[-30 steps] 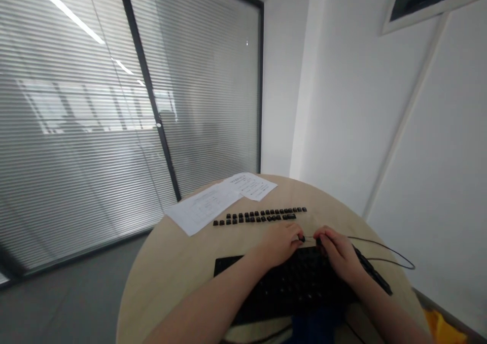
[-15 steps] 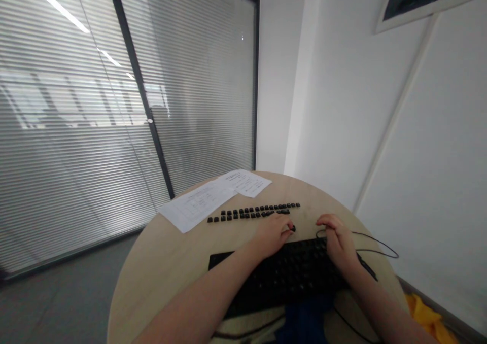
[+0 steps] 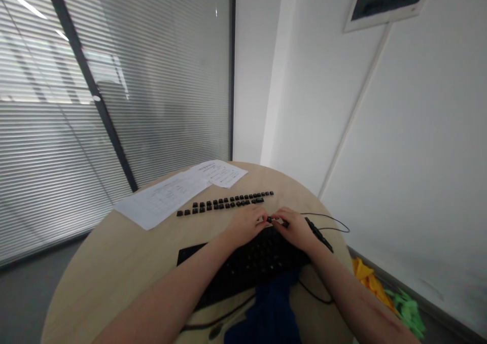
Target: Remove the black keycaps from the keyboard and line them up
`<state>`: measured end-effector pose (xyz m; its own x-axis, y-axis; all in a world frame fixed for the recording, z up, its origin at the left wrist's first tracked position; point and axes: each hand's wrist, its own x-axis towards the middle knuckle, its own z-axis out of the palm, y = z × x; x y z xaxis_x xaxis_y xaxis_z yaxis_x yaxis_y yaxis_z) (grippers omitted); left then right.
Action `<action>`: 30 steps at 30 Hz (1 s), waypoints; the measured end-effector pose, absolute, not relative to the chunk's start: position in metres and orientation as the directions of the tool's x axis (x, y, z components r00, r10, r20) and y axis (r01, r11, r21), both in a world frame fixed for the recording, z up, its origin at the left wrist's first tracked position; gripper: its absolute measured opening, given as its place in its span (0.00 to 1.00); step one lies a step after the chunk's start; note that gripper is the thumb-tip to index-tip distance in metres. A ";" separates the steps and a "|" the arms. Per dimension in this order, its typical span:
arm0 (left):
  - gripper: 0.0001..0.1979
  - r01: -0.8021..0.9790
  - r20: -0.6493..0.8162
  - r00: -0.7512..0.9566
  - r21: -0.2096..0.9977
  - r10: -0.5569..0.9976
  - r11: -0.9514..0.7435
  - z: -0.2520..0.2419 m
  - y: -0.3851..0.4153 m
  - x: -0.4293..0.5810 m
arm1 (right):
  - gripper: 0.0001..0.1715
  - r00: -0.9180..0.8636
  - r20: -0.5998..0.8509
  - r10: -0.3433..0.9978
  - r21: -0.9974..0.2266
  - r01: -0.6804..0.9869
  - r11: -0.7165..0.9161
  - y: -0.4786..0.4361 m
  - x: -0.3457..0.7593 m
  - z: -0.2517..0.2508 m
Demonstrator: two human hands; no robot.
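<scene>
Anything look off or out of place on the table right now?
Yes: loose keycaps lie in two rows on the table, beyond the keyboard rather than on it. The left hand and right hand meet around a small dark piece at its far edge. Yellow and green items lie on the floor.

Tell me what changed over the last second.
The right hand has closed in on the left hand. They were apart half a second ago; now their fingertips meet over the far edge of the keyboard, with the small keycap the left was already carrying pinched between them. The scene shifted left as the head turned. The keycap rows, papers and keyboard stayed put on the table.
</scene>
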<state>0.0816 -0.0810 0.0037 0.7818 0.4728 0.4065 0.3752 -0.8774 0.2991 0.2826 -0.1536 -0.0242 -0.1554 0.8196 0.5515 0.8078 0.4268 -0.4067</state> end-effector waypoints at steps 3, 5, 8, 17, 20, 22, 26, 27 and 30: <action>0.07 0.377 0.411 0.787 0.270 0.460 -0.886 0.001 -0.079 0.082 | 0.09 -0.192 0.545 0.816 -0.416 0.783 0.462 -0.152 0.286 -0.027; 0.07 0.371 0.418 0.791 0.252 0.447 -0.894 0.000 -0.079 0.083 | 0.09 -0.204 0.548 0.812 -0.420 0.772 0.477 -0.152 0.287 -0.029; 0.07 0.358 0.431 0.795 0.236 0.427 -0.904 0.001 -0.081 0.082 | 0.10 -0.204 0.545 0.813 -0.419 0.774 0.475 -0.152 0.287 -0.029; 0.06 0.441 0.410 0.759 0.247 0.506 -0.863 -0.002 -0.084 0.081 | 0.12 -0.143 0.513 0.846 -0.359 0.860 0.363 -0.145 0.301 -0.026; 0.08 0.517 0.291 0.770 0.236 0.568 -0.823 -0.006 -0.083 0.081 | 0.14 -0.070 0.396 0.915 -0.308 0.929 0.205 -0.121 0.317 -0.024; 0.10 0.543 0.212 0.787 0.209 0.579 -0.814 -0.007 -0.082 0.082 | 0.13 -0.021 0.280 0.960 -0.280 0.955 0.103 -0.100 0.326 -0.023; 0.14 0.555 0.136 0.808 0.151 0.573 -0.818 -0.008 -0.082 0.083 | 0.14 0.070 0.155 0.985 -0.306 0.952 -0.020 -0.059 0.331 -0.021; 0.14 0.556 0.128 0.809 0.145 0.573 -0.818 -0.008 -0.082 0.084 | 0.15 0.077 0.148 0.986 -0.308 0.951 -0.028 -0.051 0.331 -0.021; 0.15 0.550 0.128 0.815 0.139 0.566 -0.824 -0.009 -0.082 0.084 | 0.16 0.072 0.125 0.990 -0.309 0.951 -0.031 -0.034 0.327 -0.024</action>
